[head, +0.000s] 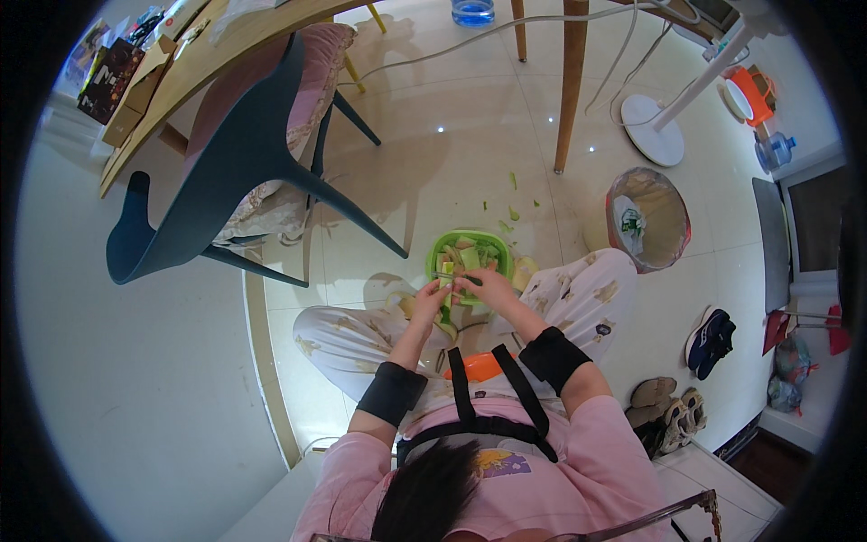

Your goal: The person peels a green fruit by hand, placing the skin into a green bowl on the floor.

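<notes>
My left hand (pixel 430 301) holds a pale green vegetable stalk (pixel 446 310), its peeled-looking upper end pointing away from me. In my right hand (pixel 491 290) is a small peeler or knife (pixel 443 275), with its metal part lying across the top of the stalk; which tool it is, I cannot tell. Both hands work over the near side of a bright green plastic basin (pixel 441 238) on the floor between my legs. Green peelings and cut pieces (pixel 469 256) lie inside it. The basin's near rim is partly hidden by my hands.
Green scraps (pixel 513 214) are scattered on the tiles beyond the basin. A lined trash bin (pixel 650 217) stands to the right, near a white fan base (pixel 651 129). A blue chair (pixel 250 149) is at the left, by a wooden table (pixel 223 57). Shoes (pixel 709 342) sit at the right.
</notes>
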Action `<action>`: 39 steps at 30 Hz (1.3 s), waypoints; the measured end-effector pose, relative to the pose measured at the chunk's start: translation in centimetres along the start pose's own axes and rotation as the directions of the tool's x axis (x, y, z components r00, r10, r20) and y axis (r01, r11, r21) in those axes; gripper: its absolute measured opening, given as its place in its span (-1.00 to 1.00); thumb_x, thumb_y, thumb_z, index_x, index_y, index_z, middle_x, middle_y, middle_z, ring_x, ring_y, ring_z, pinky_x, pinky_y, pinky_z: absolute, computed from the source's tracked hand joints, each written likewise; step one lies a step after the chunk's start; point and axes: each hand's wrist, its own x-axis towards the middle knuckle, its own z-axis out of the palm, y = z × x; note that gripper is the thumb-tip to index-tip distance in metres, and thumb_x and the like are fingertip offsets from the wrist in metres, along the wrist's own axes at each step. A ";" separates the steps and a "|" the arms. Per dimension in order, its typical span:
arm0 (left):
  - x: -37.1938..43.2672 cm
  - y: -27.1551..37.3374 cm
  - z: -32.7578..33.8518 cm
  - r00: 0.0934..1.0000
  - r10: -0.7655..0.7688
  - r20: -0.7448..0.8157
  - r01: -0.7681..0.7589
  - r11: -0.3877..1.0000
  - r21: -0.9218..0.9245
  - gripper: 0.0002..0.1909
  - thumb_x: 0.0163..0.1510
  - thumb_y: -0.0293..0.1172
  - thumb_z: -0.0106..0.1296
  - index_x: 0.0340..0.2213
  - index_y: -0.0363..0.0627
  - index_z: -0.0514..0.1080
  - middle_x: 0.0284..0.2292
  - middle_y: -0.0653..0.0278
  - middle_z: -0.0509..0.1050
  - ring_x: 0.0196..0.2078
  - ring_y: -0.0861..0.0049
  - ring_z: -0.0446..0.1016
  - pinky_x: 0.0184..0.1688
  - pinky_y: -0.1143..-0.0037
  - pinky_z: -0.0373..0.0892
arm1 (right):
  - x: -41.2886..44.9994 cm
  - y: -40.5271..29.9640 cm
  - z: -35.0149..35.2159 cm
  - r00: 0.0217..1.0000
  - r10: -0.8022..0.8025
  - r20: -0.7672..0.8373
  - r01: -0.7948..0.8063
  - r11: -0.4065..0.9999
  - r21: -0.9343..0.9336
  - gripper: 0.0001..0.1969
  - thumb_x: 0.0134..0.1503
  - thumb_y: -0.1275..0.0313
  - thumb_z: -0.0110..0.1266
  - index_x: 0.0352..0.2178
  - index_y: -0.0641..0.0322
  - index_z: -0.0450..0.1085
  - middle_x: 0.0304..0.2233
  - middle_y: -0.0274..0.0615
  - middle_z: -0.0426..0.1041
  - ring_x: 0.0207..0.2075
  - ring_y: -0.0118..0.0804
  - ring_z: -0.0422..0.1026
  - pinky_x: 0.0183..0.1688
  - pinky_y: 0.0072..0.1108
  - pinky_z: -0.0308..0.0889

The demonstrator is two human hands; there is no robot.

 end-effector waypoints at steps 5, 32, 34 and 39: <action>0.1 0.4 0.6 0.999 0.051 0.012 -0.051 0.999 0.003 -0.82 -0.09 -0.43 -0.18 -0.41 -0.23 0.29 -0.51 0.36 0.37 -0.54 0.73 0.31 -0.52 0.73 0.22 | 0.1 0.1 -0.1 0.968 -0.196 -0.159 0.169 0.972 -0.165 -0.64 -0.15 0.07 -0.17 -0.47 0.08 0.35 -0.59 -0.15 0.33 -0.51 -0.19 0.31 -0.47 -0.46 0.19; 1.3 -1.5 0.3 0.978 -0.043 -0.206 0.064 0.994 0.094 -0.84 -0.13 -0.45 -0.18 -0.65 -0.29 0.29 -0.74 0.33 0.29 -0.75 0.69 0.21 -0.70 0.68 0.14 | 1.4 0.4 2.0 0.965 0.258 -0.052 -0.263 0.939 -0.220 -0.50 -0.22 -0.09 -0.21 -0.52 0.10 0.36 -0.64 -0.11 0.35 -0.55 -0.16 0.34 -0.51 -0.46 0.20; 1.2 -1.3 0.0 0.979 -0.040 -0.201 0.058 0.995 0.081 -0.84 -0.13 -0.46 -0.18 -0.67 -0.29 0.29 -0.74 0.33 0.29 -0.76 0.68 0.21 -0.71 0.67 0.13 | 1.6 0.3 2.3 0.962 0.267 -0.052 -0.272 0.939 -0.211 -0.51 -0.22 -0.10 -0.20 -0.54 0.10 0.36 -0.65 -0.11 0.35 -0.55 -0.16 0.34 -0.51 -0.46 0.20; 1.3 -1.2 0.0 0.966 -0.029 -0.258 0.089 0.971 0.224 -0.87 -0.12 -0.45 -0.18 -0.59 -0.28 0.29 -0.71 0.34 0.28 -0.71 0.69 0.20 -0.65 0.67 0.16 | 1.6 -0.1 3.1 0.958 0.262 -0.114 -0.282 0.933 -0.222 -0.52 -0.23 -0.09 -0.19 -0.52 0.09 0.37 -0.65 -0.12 0.35 -0.56 -0.16 0.34 -0.51 -0.47 0.20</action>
